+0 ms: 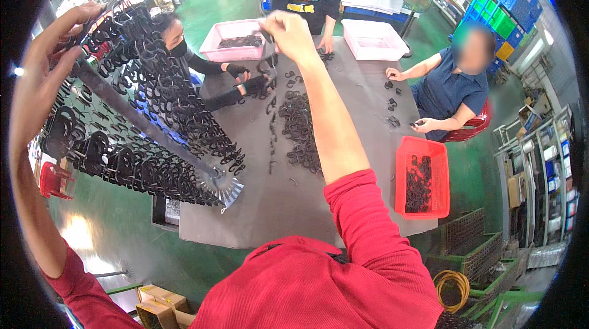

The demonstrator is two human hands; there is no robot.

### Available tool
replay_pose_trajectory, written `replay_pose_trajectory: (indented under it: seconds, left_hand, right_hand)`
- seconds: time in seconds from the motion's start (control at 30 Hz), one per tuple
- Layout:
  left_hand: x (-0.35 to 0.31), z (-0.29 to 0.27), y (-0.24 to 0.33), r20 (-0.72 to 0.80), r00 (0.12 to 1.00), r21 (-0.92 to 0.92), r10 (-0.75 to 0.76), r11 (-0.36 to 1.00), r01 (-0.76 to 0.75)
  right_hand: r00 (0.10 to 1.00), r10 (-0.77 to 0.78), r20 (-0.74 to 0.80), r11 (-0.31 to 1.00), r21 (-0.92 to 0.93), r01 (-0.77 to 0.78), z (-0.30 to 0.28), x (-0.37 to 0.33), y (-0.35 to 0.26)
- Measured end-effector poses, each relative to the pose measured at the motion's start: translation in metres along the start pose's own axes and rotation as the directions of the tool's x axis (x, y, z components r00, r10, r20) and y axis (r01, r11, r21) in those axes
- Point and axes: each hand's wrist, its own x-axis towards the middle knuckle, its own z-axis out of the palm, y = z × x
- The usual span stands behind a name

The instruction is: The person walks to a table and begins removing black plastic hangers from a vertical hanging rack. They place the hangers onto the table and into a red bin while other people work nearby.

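Observation:
My left hand [54, 53] is raised at the upper left, fingers curled round the top of a wire hanging rack [110, 86]. Rows of small black curved pieces [175, 86] hang all over that rack, and a dark bar slants down through it. My right arm reaches forward over the table. My right hand [287, 33] is closed, with a dark, narrow strip [267, 53] hanging below its fingers; blur hides its exact kind. Beneath, a line of black pieces [272, 126] runs down beside a large pile of loose black pieces [299, 129].
A grey-topped table [264, 218] lies before me. Around it are a masked co-worker with dark gloves, a person in black and a seated person in blue. A red bin [400, 197], a pink bin [211, 50] and another pink bin [374, 53] stand along its edges.

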Motion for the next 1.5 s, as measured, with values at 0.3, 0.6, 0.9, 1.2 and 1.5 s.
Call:
replay_pose_trajectory:
  seconds: [0.3, 0.6, 0.9, 1.2, 1.5]
  left_hand:
    - [0.001, -0.007, 0.048, 0.042, 0.996, 0.312, -0.084, 0.948, 0.067]
    - [0.015, -0.001, 0.031, -0.087, 0.995, 0.381, -0.05, 0.921, 0.079]
    - [0.014, 0.004, 0.048, -0.098, 0.994, 0.452, -0.047, 0.888, 0.087]
    - [0.019, 0.004, 0.041, -0.074, 0.997, 0.413, 0.038, 0.911, -0.004]
    - [0.001, 0.005, 0.026, -0.138, 0.99, 0.245, 0.035, 0.969, 0.0]
  right_hand:
    - [0.957, -0.22, -0.188, 0.975, -0.026, 0.219, 0.03, -0.018, -0.089]
    - [0.772, -0.518, -0.368, 0.85, -0.12, 0.513, 0.065, -0.03, -0.216]
    - [0.823, -0.421, -0.383, 0.895, -0.029, 0.444, 0.081, -0.013, -0.224]
    - [0.977, -0.168, 0.129, 0.546, 0.838, -0.016, 0.045, -0.004, -0.186]
    - [0.993, 0.0, 0.118, 0.982, 0.187, -0.022, -0.004, 0.013, -0.049]
